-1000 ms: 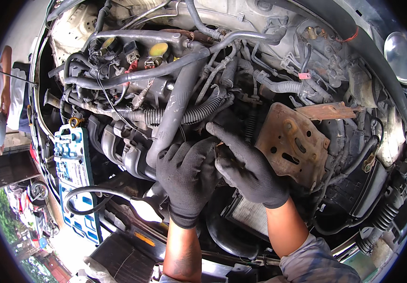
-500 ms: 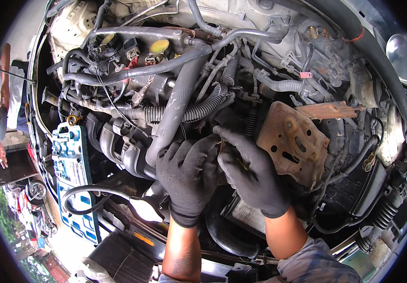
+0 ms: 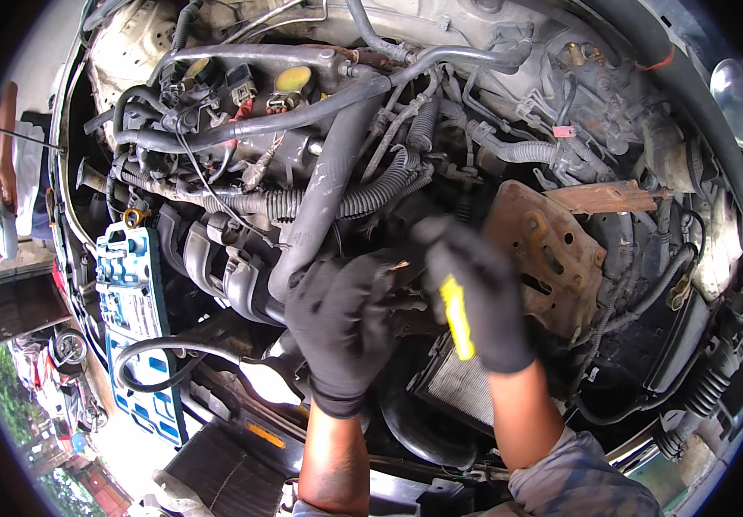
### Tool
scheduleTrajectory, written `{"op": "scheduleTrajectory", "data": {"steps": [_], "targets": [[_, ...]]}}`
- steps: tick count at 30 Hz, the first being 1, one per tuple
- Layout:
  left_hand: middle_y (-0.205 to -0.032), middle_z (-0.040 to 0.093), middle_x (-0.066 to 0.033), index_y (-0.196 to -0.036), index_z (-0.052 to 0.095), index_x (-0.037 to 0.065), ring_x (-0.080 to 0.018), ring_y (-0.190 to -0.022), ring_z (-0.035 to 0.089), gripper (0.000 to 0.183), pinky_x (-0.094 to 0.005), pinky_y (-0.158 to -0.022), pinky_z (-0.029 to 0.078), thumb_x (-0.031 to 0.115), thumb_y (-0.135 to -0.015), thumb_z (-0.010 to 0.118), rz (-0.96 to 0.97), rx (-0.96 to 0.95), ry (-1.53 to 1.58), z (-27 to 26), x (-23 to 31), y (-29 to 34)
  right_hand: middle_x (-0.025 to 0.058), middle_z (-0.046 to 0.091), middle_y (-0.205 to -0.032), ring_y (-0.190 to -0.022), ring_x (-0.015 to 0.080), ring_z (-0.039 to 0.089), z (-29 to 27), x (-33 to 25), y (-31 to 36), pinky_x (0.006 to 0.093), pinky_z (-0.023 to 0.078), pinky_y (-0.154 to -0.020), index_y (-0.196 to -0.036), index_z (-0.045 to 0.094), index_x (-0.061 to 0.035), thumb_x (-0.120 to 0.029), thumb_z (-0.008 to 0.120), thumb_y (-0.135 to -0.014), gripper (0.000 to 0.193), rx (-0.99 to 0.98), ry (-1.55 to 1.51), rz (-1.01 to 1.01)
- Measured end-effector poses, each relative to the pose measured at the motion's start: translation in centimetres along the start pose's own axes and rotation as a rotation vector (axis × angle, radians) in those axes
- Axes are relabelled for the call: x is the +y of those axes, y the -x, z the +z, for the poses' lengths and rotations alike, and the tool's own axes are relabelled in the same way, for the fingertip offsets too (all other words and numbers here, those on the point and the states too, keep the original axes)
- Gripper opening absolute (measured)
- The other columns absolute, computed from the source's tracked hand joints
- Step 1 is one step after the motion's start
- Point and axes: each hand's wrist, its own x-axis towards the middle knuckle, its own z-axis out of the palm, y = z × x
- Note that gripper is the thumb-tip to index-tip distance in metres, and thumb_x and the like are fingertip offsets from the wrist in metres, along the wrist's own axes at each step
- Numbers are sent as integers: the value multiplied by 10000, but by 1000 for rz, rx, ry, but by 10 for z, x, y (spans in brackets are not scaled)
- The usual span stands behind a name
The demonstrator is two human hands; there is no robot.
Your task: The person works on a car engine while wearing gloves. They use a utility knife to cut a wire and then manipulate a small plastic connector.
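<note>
Over the engine bay, my left hand (image 3: 337,327) in a black knit glove is closed. Its thumb and forefinger pinch a thin wire whose copper-coloured end (image 3: 400,265) sticks out toward the right. My right hand (image 3: 483,297), also gloved, is smeared by motion and sits apart from the wire. Its fingers curl round a bright yellow strip-like object (image 3: 456,319), which lies along the palm; its kind cannot be made out. Behind the hands runs a thick grey hose (image 3: 324,189), with a ribbed conduit (image 3: 371,200) crossing it.
A rusty bracket plate (image 3: 552,258) lies right of my right hand, with a piece of wood (image 3: 608,197) above it. An open blue tool case (image 3: 130,293) stands at the left beside a lit work lamp (image 3: 270,382). A person's arm (image 3: 7,164) shows at the far left.
My right hand has pulled away to the right from my left and turned, so the yellow object now shows. The copper-coloured wire end has come into plain view. The left hand has barely moved.
</note>
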Motion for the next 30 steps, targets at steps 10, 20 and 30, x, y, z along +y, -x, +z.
{"op": "scheduleTrajectory", "data": {"steps": [10,20,30], "targets": [[-844,671,-74,-1073,768,125,-306,-766,631,240,-429,-725,461,174,-845,709,73,-71,-99,2,4,-5,-2,658,-901,-781,44,615,-4,-12,-1,227,522,-690,-1394,592,29,-1,703,-982,428,-19,118,-95],[-865,641,-51,-1170,762,193,-292,-791,615,504,-435,-722,454,148,-669,726,111,-127,-206,5,4,-5,24,681,-919,-851,93,676,4,-10,-8,268,575,-783,-1358,596,59,44,694,-940,429,14,492,-445],[-844,648,-58,-1032,752,162,-304,-786,633,198,-436,-717,449,149,-838,717,59,-62,-199,6,7,-8,30,643,-937,-746,69,556,-22,-12,-35,228,474,-683,-1391,593,26,11,629,-990,403,294,260,-483]]}}
